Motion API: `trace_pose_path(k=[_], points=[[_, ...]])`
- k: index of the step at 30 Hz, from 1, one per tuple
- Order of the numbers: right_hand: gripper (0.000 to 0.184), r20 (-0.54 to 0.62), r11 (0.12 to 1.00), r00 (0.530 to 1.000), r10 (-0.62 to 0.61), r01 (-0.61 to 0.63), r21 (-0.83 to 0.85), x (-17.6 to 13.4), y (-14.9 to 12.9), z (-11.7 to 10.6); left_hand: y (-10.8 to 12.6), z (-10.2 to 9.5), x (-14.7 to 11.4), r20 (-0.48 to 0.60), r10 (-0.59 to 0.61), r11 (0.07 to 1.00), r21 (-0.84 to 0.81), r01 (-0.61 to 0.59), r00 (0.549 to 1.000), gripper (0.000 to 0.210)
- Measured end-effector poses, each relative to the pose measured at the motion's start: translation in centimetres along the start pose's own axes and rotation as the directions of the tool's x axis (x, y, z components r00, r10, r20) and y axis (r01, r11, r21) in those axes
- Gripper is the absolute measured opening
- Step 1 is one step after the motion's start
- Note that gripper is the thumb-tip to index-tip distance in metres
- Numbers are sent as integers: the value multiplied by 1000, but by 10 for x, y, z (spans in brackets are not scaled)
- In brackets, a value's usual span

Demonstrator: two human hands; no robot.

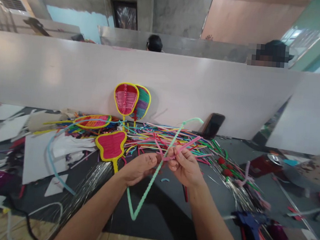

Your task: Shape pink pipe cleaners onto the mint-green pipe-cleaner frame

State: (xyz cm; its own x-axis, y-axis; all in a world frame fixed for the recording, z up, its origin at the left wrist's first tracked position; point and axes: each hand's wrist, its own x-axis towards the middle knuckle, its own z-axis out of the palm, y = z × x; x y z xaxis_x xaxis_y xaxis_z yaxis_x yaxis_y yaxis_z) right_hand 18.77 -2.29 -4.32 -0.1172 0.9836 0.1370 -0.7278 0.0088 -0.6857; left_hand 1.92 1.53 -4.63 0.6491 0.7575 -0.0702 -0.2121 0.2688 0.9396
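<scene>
Right hand [185, 164] pinched a pink pipe cleaner [190, 143], left hand [142, 166] met the crossing mint-green pipe cleaner [149, 187], grip unclear, all above a littered dark tabletop [158, 212], white partition [69, 76] ahead, concrete wall [179, 14] beyond

A mint-green, twisted fuzzy craft stem [148, 190] bends into a sharp V at the bottom, its long side slanting up rightward; a bent pink fuzzy craft stem [190, 143] crosses that side.

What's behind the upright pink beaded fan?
A second yellow-rimmed fan, teal and purple at right, then the white partition. The pink beaded fan hides the second fan's left part.
</scene>
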Motion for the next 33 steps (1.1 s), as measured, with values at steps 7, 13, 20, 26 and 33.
trace_pose_path(k=[7, 13, 20, 26, 33], points=[[12, -54, 987, 999, 3, -11, -160, 4, 5, 0, 5, 16, -3, -141, -30, 948, -319, -16, 990, 23], [15, -89, 942, 996, 18, -47, -333, 5, 12, -5, 3, 23, -3, -187, -27, 982, -190, -10, 982, 22], [17, -96, 931, 995, -15, -21, -364, 6, 14, -7, 1, 23, -2, -310, -39, 992, -123, 1, 950, 24], [17, -87, 919, 993, -77, 37, -391, 7, 15, -4, -4, 23, 0, -331, 39, 999, 9, -38, 943, 22], [17, -51, 808, 982, -181, 119, -578, 6, 19, 3, -7, 23, 0, -411, 141, 980, 184, -70, 901, 13]])
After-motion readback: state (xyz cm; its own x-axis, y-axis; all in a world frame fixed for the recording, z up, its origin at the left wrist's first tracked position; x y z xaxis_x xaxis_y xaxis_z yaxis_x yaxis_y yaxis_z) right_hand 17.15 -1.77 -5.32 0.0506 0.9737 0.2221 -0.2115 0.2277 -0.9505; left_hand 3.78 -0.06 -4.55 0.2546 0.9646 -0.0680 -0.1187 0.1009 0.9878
